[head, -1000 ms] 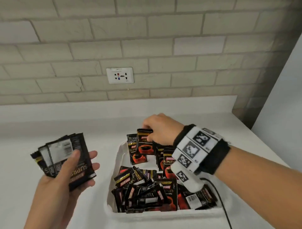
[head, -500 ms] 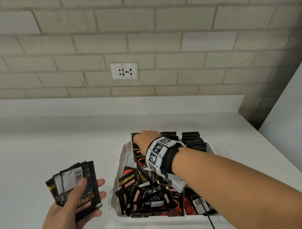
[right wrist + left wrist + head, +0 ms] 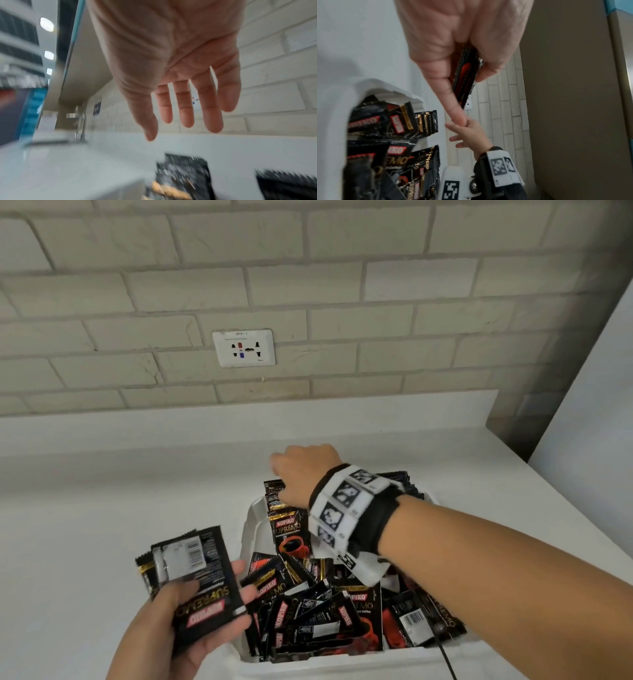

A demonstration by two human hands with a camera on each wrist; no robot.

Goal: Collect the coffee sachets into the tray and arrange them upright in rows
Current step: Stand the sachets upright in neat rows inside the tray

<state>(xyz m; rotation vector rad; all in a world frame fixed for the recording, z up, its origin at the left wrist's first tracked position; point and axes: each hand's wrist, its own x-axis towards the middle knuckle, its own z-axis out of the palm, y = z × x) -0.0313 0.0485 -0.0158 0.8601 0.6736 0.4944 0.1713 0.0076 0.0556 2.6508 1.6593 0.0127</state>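
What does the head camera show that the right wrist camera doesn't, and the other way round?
Only the head view shows the left hand gripping a stack of sachets, the loose sachets piled at the near end of the tray, and the wall socket. Only the right wrist view shows the right hand from the palm side, fingers spread and holding nothing, and a tap. Both show the brick wall, the white counter and upright sachets.

bare counter (image 3: 102, 525) left of tray (image 3: 249, 529); loose sachets (image 3: 308, 611) crowding tray's near half; wall (image 3: 308, 285) behind
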